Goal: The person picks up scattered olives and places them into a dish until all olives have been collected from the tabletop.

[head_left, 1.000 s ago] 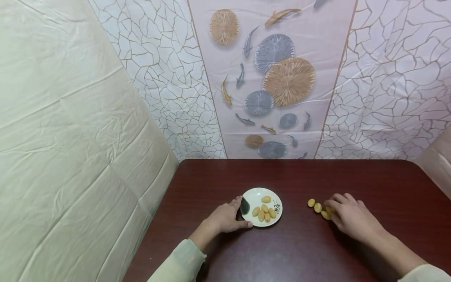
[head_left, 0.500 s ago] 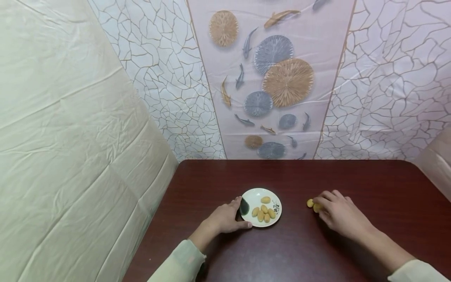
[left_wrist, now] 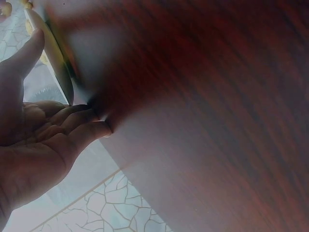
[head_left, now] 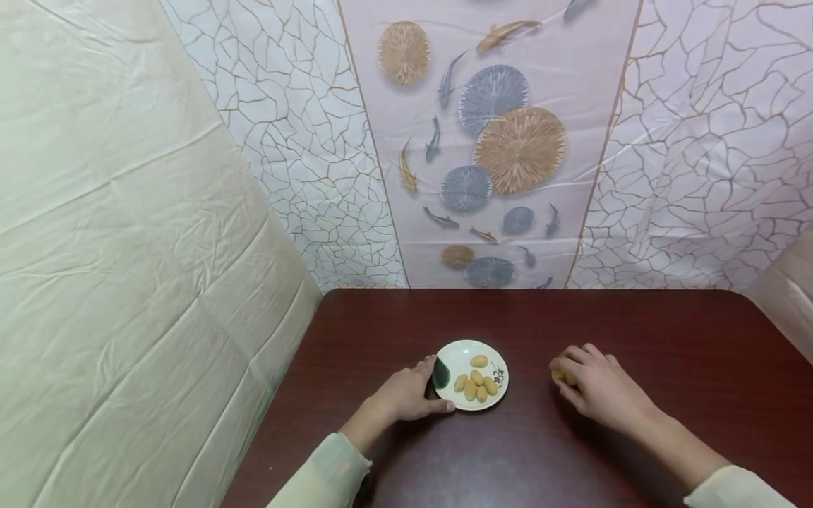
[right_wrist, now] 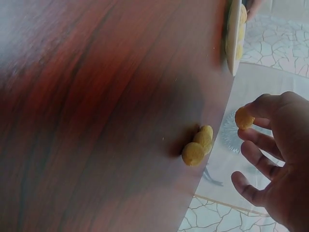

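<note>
My left hand [head_left: 406,394] rests against the left side of a small white plate [head_left: 470,346], thumb at the near rim and fingers along the left edge. Several small yellow oval fruits [head_left: 477,377] lie on the plate, which has a dark green patch at the left and a dark floral print at the right. To the right, my right hand [head_left: 603,388] is low over the table. Its thumb and forefinger pinch one yellow oval fruit [right_wrist: 245,118] in the right wrist view. Two more yellow fruits [right_wrist: 193,153] lie together on the table just beside the fingertips.
The dark red-brown wooden table [head_left: 381,317] has rounded far corners. Behind it hangs a patterned cloth [head_left: 521,148] with fish and round leaves, and a pale creased cloth [head_left: 140,282] rises at the left.
My right hand has shifted left along the line of loose yellow fruits, and its fingers now cover those seen earlier. The left hand and the plate have stayed in place.
</note>
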`<state>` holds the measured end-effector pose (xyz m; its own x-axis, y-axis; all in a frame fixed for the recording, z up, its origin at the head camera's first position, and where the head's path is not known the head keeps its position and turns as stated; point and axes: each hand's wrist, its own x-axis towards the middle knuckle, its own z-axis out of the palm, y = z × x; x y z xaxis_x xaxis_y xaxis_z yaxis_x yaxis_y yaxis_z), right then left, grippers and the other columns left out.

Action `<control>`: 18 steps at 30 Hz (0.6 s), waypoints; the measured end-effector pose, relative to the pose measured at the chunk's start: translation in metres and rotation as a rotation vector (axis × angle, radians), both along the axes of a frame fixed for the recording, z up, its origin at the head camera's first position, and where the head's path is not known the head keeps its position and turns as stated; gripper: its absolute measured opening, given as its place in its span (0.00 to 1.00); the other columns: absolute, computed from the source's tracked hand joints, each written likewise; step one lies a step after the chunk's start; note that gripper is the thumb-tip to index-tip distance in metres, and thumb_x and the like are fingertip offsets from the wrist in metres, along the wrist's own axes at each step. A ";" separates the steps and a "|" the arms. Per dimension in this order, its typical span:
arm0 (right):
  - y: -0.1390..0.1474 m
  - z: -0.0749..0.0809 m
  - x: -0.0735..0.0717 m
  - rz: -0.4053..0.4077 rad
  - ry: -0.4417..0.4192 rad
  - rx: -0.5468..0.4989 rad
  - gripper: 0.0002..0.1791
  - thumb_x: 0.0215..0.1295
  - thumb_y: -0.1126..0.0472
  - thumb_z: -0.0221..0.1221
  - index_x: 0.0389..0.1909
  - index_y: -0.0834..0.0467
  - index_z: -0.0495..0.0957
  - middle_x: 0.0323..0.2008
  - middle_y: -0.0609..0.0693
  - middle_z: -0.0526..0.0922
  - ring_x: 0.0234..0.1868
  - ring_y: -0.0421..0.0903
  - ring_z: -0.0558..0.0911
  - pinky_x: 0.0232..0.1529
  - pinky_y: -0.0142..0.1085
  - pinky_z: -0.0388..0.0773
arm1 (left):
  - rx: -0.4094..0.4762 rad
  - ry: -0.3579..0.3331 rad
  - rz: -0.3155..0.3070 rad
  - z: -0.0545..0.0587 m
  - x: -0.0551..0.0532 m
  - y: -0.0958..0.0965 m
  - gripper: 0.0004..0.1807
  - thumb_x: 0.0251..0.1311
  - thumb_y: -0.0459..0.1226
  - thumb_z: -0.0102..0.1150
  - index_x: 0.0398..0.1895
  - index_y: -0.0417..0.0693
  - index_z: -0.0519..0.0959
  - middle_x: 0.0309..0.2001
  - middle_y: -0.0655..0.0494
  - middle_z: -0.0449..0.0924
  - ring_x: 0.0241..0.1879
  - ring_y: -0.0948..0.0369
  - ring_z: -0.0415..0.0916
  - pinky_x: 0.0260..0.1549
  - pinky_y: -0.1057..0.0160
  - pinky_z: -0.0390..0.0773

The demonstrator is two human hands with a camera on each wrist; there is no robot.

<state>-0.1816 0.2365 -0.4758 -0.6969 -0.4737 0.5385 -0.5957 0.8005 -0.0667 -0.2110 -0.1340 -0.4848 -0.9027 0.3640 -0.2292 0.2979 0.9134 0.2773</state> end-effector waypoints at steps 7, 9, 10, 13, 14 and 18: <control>-0.008 0.001 0.000 0.012 -0.029 -0.018 0.15 0.56 0.62 0.80 0.40 0.45 0.87 0.41 0.41 0.85 0.41 0.43 0.76 0.35 0.38 0.68 | 0.003 -0.001 -0.001 0.001 0.000 0.001 0.63 0.66 0.70 0.69 0.90 0.43 0.55 0.86 0.45 0.63 0.83 0.45 0.68 0.80 0.48 0.72; -0.010 0.002 -0.001 0.011 -0.030 -0.018 0.15 0.57 0.62 0.80 0.41 0.45 0.87 0.41 0.41 0.85 0.41 0.43 0.77 0.35 0.39 0.69 | 0.008 0.001 -0.003 0.002 0.000 0.001 0.63 0.66 0.69 0.69 0.90 0.43 0.55 0.86 0.45 0.64 0.83 0.45 0.68 0.80 0.48 0.72; -0.010 0.003 -0.001 0.013 -0.030 -0.019 0.15 0.57 0.62 0.81 0.41 0.45 0.87 0.41 0.42 0.85 0.41 0.43 0.77 0.35 0.39 0.69 | 0.010 0.005 -0.005 0.003 0.000 0.001 0.63 0.65 0.69 0.70 0.90 0.43 0.55 0.86 0.45 0.64 0.83 0.45 0.68 0.80 0.47 0.72; -0.014 0.005 -0.002 0.018 -0.035 -0.023 0.16 0.57 0.62 0.81 0.43 0.46 0.88 0.42 0.42 0.86 0.41 0.43 0.77 0.34 0.40 0.70 | 0.012 0.004 -0.004 0.003 0.000 0.001 0.63 0.66 0.69 0.69 0.90 0.43 0.55 0.86 0.45 0.64 0.83 0.45 0.68 0.80 0.47 0.71; -0.015 0.006 -0.002 0.020 -0.037 -0.023 0.16 0.57 0.62 0.81 0.43 0.46 0.88 0.42 0.42 0.86 0.41 0.44 0.78 0.34 0.40 0.70 | 0.014 0.005 -0.004 0.003 0.000 0.001 0.63 0.65 0.69 0.70 0.90 0.43 0.56 0.86 0.44 0.64 0.83 0.45 0.68 0.80 0.47 0.72; -0.020 0.007 -0.003 0.024 -0.037 -0.021 0.16 0.57 0.61 0.81 0.44 0.46 0.88 0.42 0.41 0.86 0.42 0.44 0.77 0.35 0.40 0.70 | 0.016 -0.002 0.000 0.003 0.001 0.001 0.63 0.66 0.69 0.69 0.90 0.43 0.55 0.86 0.45 0.63 0.83 0.45 0.67 0.80 0.48 0.71</control>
<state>-0.1844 0.2167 -0.4691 -0.7049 -0.4795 0.5227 -0.6117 0.7841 -0.1055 -0.2105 -0.1326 -0.4815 -0.9023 0.3674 -0.2254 0.2969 0.9089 0.2929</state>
